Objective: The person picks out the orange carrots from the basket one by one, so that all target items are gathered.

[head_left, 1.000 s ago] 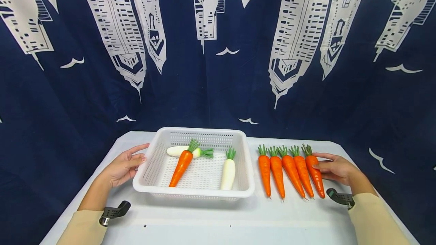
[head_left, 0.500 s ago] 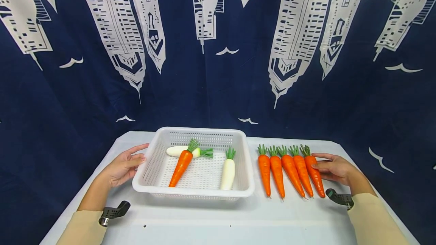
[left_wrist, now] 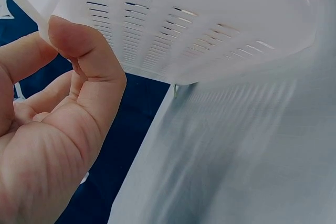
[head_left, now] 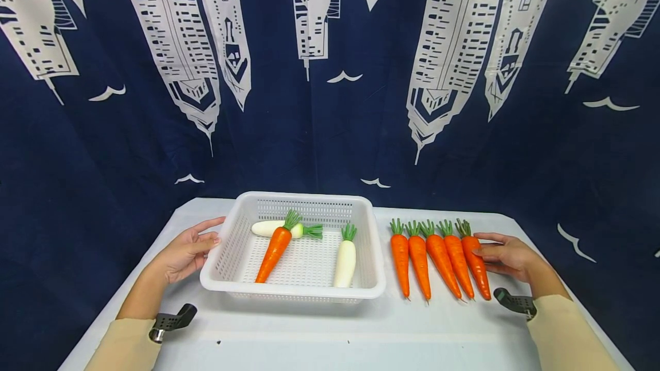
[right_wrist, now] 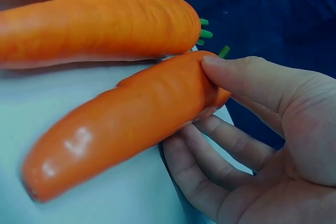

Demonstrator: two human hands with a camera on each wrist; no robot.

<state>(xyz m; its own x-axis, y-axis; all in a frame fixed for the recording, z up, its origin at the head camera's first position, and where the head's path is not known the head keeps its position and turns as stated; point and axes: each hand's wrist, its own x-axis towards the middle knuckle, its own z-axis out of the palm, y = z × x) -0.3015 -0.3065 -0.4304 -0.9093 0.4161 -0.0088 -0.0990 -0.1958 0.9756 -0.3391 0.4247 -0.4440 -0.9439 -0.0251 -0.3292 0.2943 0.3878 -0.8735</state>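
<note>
A white plastic basket [head_left: 289,291] stands at the middle of the table. In it are one carrot [head_left: 274,253] with green stems, lying across a white radish [head_left: 265,228], and a second white radish [head_left: 345,262] near the right wall. With thumb and finger my left hand [head_left: 188,251] pinches the basket's left rim, as the left wrist view shows close up. To the right lie several carrots side by side. My right hand [head_left: 507,256] grips the rightmost carrot [right_wrist: 126,108] near its stem end, thumb on top and fingers along its outer side. Its underside is hidden.
The other carrots [head_left: 399,256] fill the strip right of the basket. Behind the table [head_left: 289,342] hangs a dark blue curtain [head_left: 319,130] with white building prints. A black wrist device [head_left: 172,319] sits on each wrist.
The rightmost carrot's stem end shifts very slightly left and back again with the right hand. The left hand and the basket stay put.
</note>
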